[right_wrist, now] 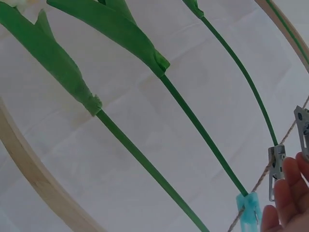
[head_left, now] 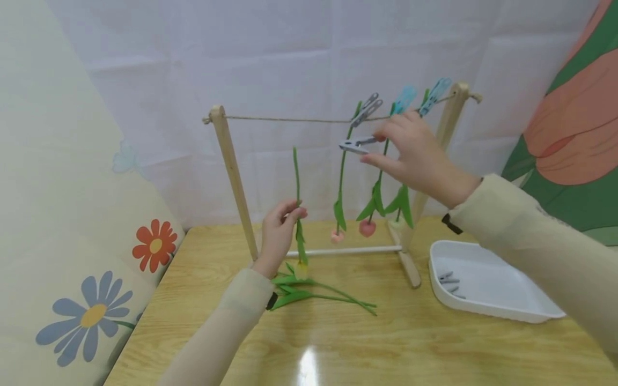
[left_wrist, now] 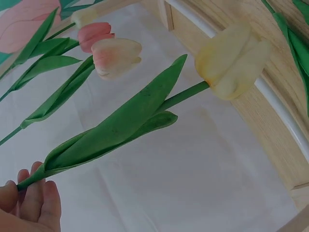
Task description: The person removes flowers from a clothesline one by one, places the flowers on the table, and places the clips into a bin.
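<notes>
My left hand [head_left: 280,230] pinches the stem of a yellow artificial tulip [left_wrist: 231,63], whose bloom hangs downward below the rope [head_left: 289,119]. My right hand [head_left: 415,153] holds a grey clothespin [head_left: 354,146] between thumb and fingers, in front of the rope. Three tulips hang head down from the rope: a pale pink one [left_wrist: 116,57] under a grey clothespin [head_left: 367,110], a deeper pink one [head_left: 367,228] under a blue clothespin [head_left: 404,99], and a pale one [left_wrist: 84,17] under another blue clothespin [head_left: 435,96]. The right wrist view shows only part of the right hand.
A wooden frame [head_left: 234,182] with a white lower bar [head_left: 347,251] carries the rope. More tulips [head_left: 318,292] lie on the table [head_left: 338,348] below the left hand. At the right, a white tray [head_left: 502,311] contains grey clothespins [head_left: 449,280].
</notes>
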Tool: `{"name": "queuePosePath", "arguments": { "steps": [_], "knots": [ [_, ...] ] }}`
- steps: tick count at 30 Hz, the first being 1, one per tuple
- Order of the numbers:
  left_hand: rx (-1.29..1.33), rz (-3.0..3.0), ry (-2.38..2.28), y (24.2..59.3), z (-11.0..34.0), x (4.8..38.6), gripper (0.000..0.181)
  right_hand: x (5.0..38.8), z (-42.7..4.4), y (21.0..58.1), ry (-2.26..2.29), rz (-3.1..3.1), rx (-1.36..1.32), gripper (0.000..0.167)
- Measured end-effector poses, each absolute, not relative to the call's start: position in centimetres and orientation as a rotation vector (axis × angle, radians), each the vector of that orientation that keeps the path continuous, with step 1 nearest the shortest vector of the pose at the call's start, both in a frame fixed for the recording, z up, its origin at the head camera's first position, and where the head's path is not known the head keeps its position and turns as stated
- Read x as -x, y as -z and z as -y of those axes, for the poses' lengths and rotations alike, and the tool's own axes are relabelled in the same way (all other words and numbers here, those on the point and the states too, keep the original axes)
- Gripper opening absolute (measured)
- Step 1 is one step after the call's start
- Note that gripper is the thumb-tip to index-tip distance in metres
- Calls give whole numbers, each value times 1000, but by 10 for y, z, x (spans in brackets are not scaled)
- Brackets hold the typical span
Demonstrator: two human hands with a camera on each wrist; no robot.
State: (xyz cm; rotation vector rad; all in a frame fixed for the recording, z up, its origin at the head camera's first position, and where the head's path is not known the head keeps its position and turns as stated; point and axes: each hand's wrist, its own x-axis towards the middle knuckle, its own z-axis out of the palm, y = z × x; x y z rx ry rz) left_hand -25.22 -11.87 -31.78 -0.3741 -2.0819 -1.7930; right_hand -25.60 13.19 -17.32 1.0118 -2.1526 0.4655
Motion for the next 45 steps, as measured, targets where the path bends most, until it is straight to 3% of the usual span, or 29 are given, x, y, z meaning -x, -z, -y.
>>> {"name": "queuePosePath", "arguments": {
  "steps": [30, 35, 40, 45],
  "knots": [
    [334, 2136, 1785, 327, 131, 243, 19, 238, -155, 205, -560, 2179, -961, 31],
    [339, 2185, 1757, 328, 134, 240, 19, 237, -160, 212, -592, 2189, -939, 33],
    [353, 2189, 1759, 332, 136, 240, 18, 239, -166, 220, -626, 2147, -955, 46],
    [369, 2208, 1775, 336, 138, 238, 18, 238, -170, 228, -631, 2169, -921, 35]
  ]
}}
